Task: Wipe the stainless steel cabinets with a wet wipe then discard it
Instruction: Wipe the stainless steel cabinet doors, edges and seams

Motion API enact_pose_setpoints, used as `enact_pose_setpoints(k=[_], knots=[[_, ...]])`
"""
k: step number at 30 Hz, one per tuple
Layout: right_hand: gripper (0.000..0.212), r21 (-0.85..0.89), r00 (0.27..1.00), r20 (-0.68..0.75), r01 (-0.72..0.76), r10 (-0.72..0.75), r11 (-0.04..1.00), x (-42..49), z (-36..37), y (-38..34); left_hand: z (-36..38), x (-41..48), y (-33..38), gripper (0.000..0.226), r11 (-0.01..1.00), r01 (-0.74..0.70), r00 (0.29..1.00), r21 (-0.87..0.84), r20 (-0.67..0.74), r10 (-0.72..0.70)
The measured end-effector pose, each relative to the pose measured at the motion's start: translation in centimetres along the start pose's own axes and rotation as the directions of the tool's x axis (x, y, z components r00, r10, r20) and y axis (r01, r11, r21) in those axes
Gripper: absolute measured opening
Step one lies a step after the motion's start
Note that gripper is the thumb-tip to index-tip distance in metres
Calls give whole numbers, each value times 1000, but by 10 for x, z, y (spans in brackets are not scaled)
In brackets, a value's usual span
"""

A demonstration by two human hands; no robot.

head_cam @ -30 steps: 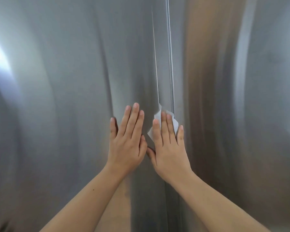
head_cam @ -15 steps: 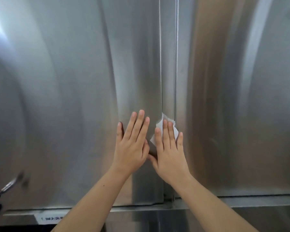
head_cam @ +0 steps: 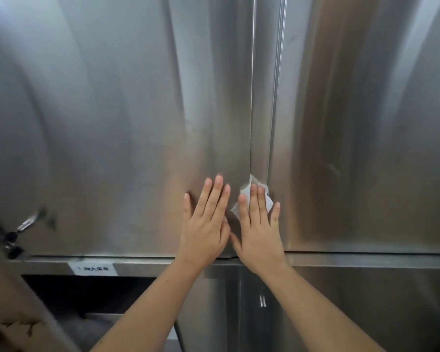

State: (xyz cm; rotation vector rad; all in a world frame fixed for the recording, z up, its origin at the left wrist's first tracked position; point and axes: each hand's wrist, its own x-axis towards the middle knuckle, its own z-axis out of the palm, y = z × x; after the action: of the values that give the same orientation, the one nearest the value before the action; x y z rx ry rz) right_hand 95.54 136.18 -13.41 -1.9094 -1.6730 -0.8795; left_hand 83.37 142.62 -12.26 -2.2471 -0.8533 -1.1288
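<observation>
Cabinets: stainless steel cabinets (head_cam: 366, 123) fill the view; two upper doors meet at a vertical seam (head_cam: 263, 97) just right of centre.
Wet wipe: white wet wipe (head_cam: 255, 180), crumpled, lies against the steel at the lower part of the seam. Its edges show above the fingers and on both sides of them.
Right grip: right grip (head_cam: 261, 232) is spread, with straight fingers pressing the wipe flat to the metal. The heel of the hand lies over the doors' bottom edge.
Left grip: left grip (head_cam: 205, 224) is spread and flat on the bare left door (head_cam: 112, 123), just left of the wipe, holding nothing. Whether the two thumbs touch cannot be told.
Latch: metal latch handle (head_cam: 27, 224) with a dark base, far left on the left door, blurred.
Ledge: horizontal steel ledge (head_cam: 366, 260) runs beneath the doors.
Label: white label (head_cam: 93, 269) on the ledge at left; its print is too blurred to read.
Lower unit: lower panel (head_cam: 341, 313) carries a small vertical pull (head_cam: 262, 300); a dark opening (head_cam: 87, 293) lies to its left.
</observation>
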Motion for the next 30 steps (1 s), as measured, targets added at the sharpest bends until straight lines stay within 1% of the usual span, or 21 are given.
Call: enact_pose_setpoints(k=[4, 9, 13, 18, 20, 23, 27, 30], knots=[[93, 0, 995, 95, 1, -1, 1000, -19, 11, -3, 1, -14, 5, 58, 1000, 29, 998, -4, 49, -29], [84, 8, 980, 199, -28, 26, 1000, -40, 23, -5, 5, -34, 10, 57, 998, 65, 991, -22, 116, -63], [83, 44, 965, 260, -48, 35, 998, -57, 32, -9, 13, -65, 9, 59, 996, 83, 979, -31, 190, -76], [82, 68, 926, 375, -68, 37, 995, -85, 40, -13, 17, -89, 16, 61, 988, 154, 946, -17, 292, -143], [77, 88, 911, 411, -76, 34, 993, -93, 41, -13, 16, -94, 18, 61, 985, 170, 927, -7, 339, -158], [72, 98, 902, 429, -91, 40, 991, -97, 39, -15, 13, -102, 21, 59, 983, 184, 902, 0, 398, -169], [69, 104, 915, 402, -74, 26, 992, -102, 36, -16, 8, -113, 27, 57, 977, 213, 861, 4, 471, -190], [75, 115, 923, 384, -62, 13, 991, -102, 33, -14, 3, -123, 34, 57, 972, 235, 835, 0, 512, -202]])
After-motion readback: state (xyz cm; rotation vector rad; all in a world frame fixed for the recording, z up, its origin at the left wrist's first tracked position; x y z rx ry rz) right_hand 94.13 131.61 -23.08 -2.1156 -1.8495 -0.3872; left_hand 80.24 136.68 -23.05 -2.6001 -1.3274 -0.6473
